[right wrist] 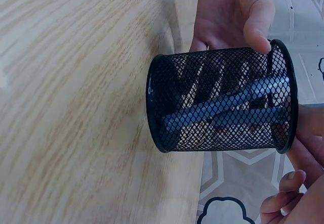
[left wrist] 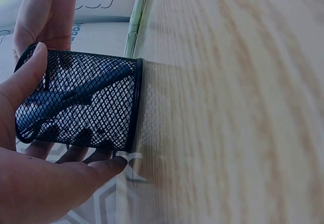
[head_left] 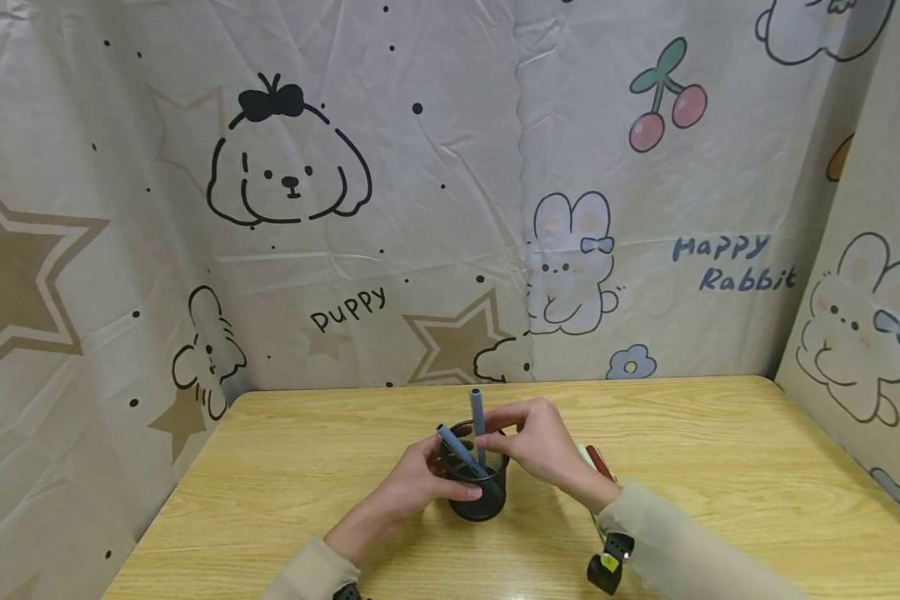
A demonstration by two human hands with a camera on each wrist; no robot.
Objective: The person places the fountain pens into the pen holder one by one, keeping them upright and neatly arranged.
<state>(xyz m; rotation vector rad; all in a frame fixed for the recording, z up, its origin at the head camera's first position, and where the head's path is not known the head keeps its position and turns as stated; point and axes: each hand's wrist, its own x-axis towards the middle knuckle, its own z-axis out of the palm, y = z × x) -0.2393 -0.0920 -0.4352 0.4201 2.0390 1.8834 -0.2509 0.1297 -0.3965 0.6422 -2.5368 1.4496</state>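
Loading pens into the black mesh cup (head_left: 480, 492) near the front edge of the wooden table (head_left: 720, 467). Left hand (head_left: 412, 483) wrapped round the cup, steadying; right hand (head_left: 543, 442) pinching an upright grey-blue pen (head_left: 477, 417) above the rim (another already leaning inside). Next, probably: letting go, then fetching the pens (head_left: 596, 460) just right of the cup.

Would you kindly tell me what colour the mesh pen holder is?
Black; the mesh pen holder shows best in the right wrist view.

Lower ends of both blue pens (head_left: 468, 442) masked by mesh cup (head_left: 480, 492). Right hand (head_left: 543, 446) fingertips hidden behind upright pen; grip unclear. Pink-green items (head_left: 594, 460) mostly covered by right wrist. Left wrist view blurred.
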